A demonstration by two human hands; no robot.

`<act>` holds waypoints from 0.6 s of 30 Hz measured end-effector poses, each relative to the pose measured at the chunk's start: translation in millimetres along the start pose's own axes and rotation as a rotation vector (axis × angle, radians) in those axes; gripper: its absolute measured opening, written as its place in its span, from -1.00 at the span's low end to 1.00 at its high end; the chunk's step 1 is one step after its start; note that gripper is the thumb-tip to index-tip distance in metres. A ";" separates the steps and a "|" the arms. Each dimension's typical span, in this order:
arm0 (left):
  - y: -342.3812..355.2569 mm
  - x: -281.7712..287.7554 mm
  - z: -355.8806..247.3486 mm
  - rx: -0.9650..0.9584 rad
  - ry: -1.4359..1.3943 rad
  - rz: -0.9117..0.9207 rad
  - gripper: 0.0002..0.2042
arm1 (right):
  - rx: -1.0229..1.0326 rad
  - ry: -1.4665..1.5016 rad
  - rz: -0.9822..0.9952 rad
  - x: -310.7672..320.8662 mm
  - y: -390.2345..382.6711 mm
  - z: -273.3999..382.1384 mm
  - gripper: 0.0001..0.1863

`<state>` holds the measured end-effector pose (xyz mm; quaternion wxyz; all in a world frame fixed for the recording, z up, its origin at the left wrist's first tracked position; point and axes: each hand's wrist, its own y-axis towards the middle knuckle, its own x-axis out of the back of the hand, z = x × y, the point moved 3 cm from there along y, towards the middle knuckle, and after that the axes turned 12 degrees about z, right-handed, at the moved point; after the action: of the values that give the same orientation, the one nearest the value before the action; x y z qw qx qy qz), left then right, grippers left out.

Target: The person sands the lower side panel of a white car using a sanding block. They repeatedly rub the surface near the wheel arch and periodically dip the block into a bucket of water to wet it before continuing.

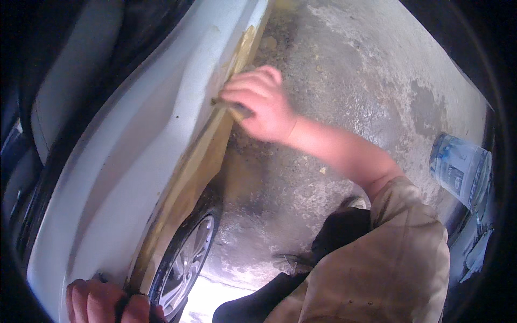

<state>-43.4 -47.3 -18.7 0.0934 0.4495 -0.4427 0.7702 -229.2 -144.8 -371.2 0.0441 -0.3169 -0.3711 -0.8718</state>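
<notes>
My right hand (261, 102) grips a small, flat tan-and-dark tool (238, 107) against the yellowish-brown strip (212, 145) along the white car door's (140, 145) lower edge. Its fingers are slightly blurred. My left hand (105, 304) is at the lower left of the view, fingers curled beside the same strip, near the door's bottom corner; what they hold is hidden. The car's wheel (186, 266), with a silver rim and black tyre, shows just below the strip.
Stained concrete floor (350, 70) runs right of the car. A translucent bucket (458, 169) with a label stands at the right edge, beside crumpled pale material (476, 253). Dark car interior and seals (19, 151) line the left. My legs (339, 231) and beige-clothed body fill the lower right.
</notes>
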 end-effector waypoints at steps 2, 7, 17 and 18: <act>2.6 -1.0 0.1 -0.021 0.008 -0.035 -0.71 | 0.079 0.211 0.060 3.4 0.0 44.2 -0.45; 4.4 -0.8 0.1 -0.033 0.015 -0.021 -0.72 | 0.053 -0.118 0.013 -2.9 -3.7 -28.1 -0.58; 3.0 -5.4 0.2 -0.037 0.024 -0.087 -0.78 | -0.009 -0.192 0.056 1.6 -1.7 -46.8 -0.51; 2.6 -5.2 -0.1 -0.022 0.027 -0.096 -0.78 | 0.006 -0.215 0.022 2.6 2.0 -47.9 -0.50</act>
<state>-41.8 -47.5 -24.3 0.1410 0.4585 -0.4278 0.7661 -255.5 -178.1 -393.5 0.0145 -0.4126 -0.3726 -0.8311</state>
